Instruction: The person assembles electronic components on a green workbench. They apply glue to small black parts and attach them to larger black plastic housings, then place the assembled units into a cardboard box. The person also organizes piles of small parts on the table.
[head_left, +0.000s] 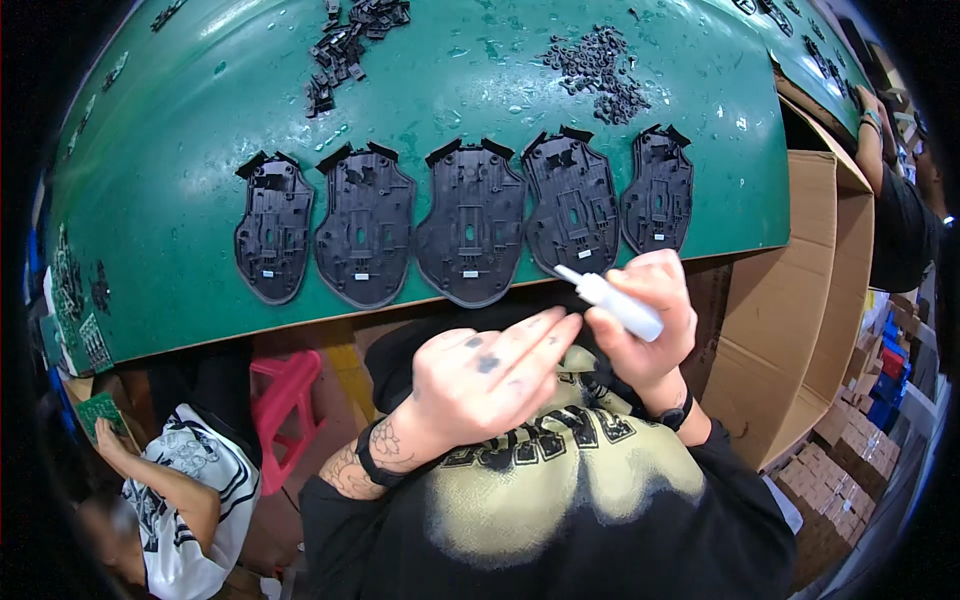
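Observation:
In my right hand [655,325] is a small white squeeze bottle [622,308] with a narrow nozzle, its tip pointing up and left toward the table edge. The fingers are wrapped round the bottle's body. My left hand [490,378] is stretched out in front of my chest, fingers straight and near the right hand, with nothing visible in it; its thumb is hidden. Just beyond both hands, several black plastic mouse base shells [470,220] lie in a row along the table's near edge. The nozzle tip appears close to the fourth shell [573,205] from the left; contact cannot be made out.
On the green table [400,120] sit a heap of small black plastic parts [345,45] and a pile of tiny black pieces [600,75]. Circuit boards [68,290] lie far left. A cardboard box [785,300] stands right, a pink stool [285,410] left. Co-workers sit on both sides.

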